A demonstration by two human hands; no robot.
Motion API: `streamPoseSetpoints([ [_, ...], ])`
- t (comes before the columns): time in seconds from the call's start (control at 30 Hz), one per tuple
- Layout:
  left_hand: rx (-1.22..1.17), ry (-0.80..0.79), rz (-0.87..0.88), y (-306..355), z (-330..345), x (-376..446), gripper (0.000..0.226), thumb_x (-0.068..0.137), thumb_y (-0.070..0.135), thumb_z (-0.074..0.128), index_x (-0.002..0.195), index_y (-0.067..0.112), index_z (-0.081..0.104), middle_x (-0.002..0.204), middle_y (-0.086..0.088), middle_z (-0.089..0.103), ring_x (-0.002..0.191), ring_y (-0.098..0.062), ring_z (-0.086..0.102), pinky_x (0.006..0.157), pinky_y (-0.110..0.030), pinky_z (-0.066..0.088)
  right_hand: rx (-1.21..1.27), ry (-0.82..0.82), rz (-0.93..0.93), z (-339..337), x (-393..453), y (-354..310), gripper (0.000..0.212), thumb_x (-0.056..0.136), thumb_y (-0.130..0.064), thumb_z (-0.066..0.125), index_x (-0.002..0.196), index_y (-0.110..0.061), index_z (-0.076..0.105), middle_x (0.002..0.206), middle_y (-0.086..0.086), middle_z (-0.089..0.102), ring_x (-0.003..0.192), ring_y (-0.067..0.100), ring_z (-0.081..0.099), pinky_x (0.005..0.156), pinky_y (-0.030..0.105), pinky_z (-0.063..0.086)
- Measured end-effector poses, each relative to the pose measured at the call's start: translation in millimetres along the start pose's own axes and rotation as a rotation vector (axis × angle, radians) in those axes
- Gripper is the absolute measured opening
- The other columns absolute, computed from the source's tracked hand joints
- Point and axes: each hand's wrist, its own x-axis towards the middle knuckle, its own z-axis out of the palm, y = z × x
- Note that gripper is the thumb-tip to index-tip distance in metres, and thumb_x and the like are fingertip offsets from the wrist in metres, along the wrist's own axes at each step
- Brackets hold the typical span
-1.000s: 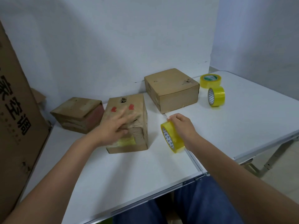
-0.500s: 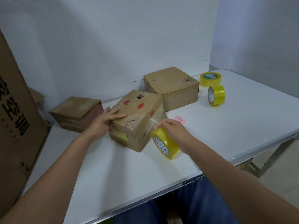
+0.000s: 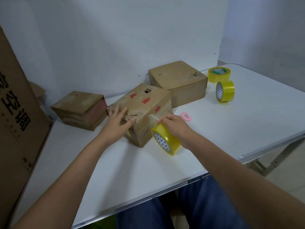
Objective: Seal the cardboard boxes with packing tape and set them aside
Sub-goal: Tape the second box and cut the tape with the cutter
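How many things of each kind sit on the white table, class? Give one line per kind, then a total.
Cardboard boxes: 3, at and
Yellow tape rolls: 3, at and
Pink cutter: 1
Total: 7

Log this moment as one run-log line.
step: taping | left hand: presses on red-marked box | right hand: holds tape roll, strip on box side | spare rolls: untouched

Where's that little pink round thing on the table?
In the head view, the pink round thing lies on the white table, just right of the right hand, in front of the far box.
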Motion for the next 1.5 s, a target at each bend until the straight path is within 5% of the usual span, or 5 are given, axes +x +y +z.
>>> streamPoseSetpoints([
  [0.23,-0.231,0.252,0.159,-4.9,-16.2,-1.2,0.031,0.096,0.032,0.059,0.127,0.031,0.060,0.141,0.015,0.048,0.133,-0.003,0.041,0.103,-0.011,0.027,-0.002,-0.025,-0.069,7.2,-6.1,-7.7,0.018,0.092,-0.030,0.056,0.078,-0.026,0.066,0.084,-0.003,0.059,0.079,0.017,0.053,0.072,0.029,0.042],
  [0.37,-0.360,0.225,0.141,17.6,-13.8,-10.3,0.028,0.087,0.056,0.058,0.091,0.032,0.073,0.092,0.008,0.073,0.092,-0.016,0.066,0.086,-0.032,0.051,-0.006,-0.044,-0.104,17.3,-8.2,-14.7,0.014,0.091,-0.027,0.058,0.078,-0.026,0.065,0.087,-0.005,0.059,0.080,0.014,0.052,0.070,0.027,0.041],
  [1.1,-0.365,0.324,0.089,23.4,-11.5,-0.8,0.017,0.079,0.029,0.079,0.069,0.023,0.067,0.066,0.011,0.063,0.060,-0.003,0.052,0.060,-0.019,0.041,-0.033,-0.202,0.009,16.4,-31.3,-38.8,0.028,0.093,-0.043,0.054,0.110,-0.020,0.059,0.104,-0.002,0.059,0.100,0.015,0.055,0.093,0.032,0.042],
  [1.27,-0.441,0.418,0.072,17.4,-15.7,12.1,0.017,0.081,0.027,0.077,0.068,0.023,0.066,0.064,0.012,0.062,0.060,-0.003,0.052,0.064,-0.024,0.043,-0.170,-0.232,-0.012,13.2,-40.4,-42.3,0.031,0.098,-0.026,0.048,0.071,-0.014,0.056,0.064,0.001,0.057,0.053,0.007,0.057,0.046,0.009,0.041],
  [1.5,-0.539,0.447,0.039,-0.2,-16.3,31.2,0.019,0.086,0.023,0.073,0.071,0.021,0.061,0.072,0.005,0.060,0.069,-0.009,0.052,0.071,-0.030,0.044,-0.159,-0.212,0.105,17.7,-44.6,-43.9,0.023,0.100,-0.043,0.043,0.103,-0.021,0.051,0.099,0.004,0.055,0.079,0.012,0.052,0.078,0.029,0.039],
])
